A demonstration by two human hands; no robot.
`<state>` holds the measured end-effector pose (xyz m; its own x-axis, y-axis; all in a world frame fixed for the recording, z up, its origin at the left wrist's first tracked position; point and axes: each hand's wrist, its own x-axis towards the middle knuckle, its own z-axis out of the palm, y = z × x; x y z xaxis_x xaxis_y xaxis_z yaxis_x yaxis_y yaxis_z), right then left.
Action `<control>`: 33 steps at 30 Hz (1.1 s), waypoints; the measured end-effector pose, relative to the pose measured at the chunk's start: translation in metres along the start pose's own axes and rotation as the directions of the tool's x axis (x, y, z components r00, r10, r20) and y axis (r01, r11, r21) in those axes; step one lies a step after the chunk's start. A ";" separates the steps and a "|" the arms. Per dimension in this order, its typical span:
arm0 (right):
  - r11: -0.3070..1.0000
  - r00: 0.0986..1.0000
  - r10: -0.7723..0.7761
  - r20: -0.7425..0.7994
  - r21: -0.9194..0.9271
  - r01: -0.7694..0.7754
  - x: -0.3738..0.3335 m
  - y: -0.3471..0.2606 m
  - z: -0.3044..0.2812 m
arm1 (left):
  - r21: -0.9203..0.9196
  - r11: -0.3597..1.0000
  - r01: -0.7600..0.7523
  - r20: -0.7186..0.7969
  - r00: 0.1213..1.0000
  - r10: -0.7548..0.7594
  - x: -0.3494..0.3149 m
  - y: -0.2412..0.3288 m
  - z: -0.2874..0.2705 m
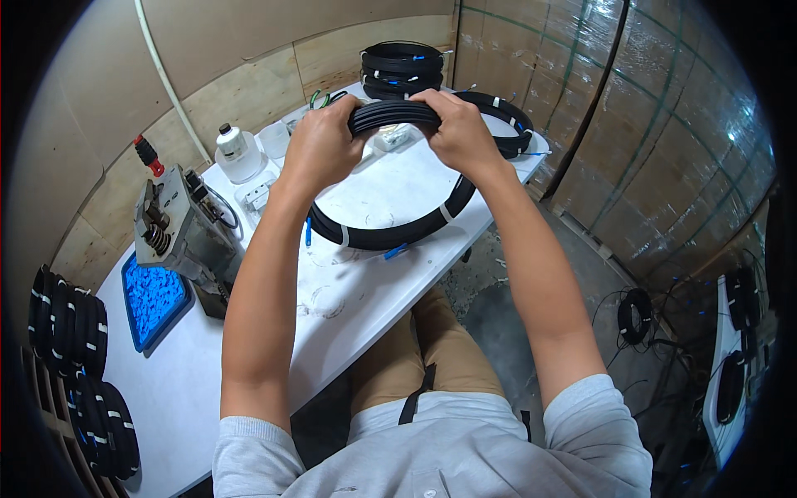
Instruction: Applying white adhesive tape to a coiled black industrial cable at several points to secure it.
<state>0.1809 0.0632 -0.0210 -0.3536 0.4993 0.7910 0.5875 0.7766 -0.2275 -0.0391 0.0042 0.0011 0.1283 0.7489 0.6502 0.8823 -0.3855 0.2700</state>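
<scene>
Both of my hands grip the far side of a large coil of black cable (390, 238), raised toward me. My left hand (326, 143) is wrapped round it on the left, and my right hand (462, 131) closes on it a short way to the right. Between them the cable strands lie side by side. White ties bind the coil's near side, where two blue connectors (396, 251) stick out. Whether that near side rests on the white table (199, 398) I cannot tell. Another black coil (521, 124) lies just beyond my right hand.
A stack of black coils (403, 62) stands at the back. On the left are a metal bench machine (195, 220), a blue tray (149, 344) of small blue pieces, a white bottle (232, 143) and hanging coils (70, 324). Film-wrapped cartons (656, 100) line the right; a coil (634, 315) lies on the floor.
</scene>
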 end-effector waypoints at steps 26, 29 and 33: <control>0.994 0.994 0.106 0.009 0.039 -0.107 -0.009 0.000 -0.039 | -0.361 0.920 0.151 0.098 0.988 -0.123 -0.012 -0.006 0.008; 0.991 0.999 0.035 0.039 0.131 -0.040 0.000 -0.010 -0.030 | -0.184 0.983 -0.011 0.131 0.991 0.035 0.001 0.006 -0.004; 0.975 0.962 0.181 0.205 0.091 -0.203 -0.002 0.002 -0.028 | -0.167 0.982 0.088 0.317 0.948 -0.031 0.014 0.021 -0.016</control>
<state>0.2027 0.0530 -0.0068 -0.3832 0.6993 0.6034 0.5780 0.6911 -0.4339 -0.0256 -0.0016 0.0273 0.2382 0.8925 0.3830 0.8019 -0.4032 0.4409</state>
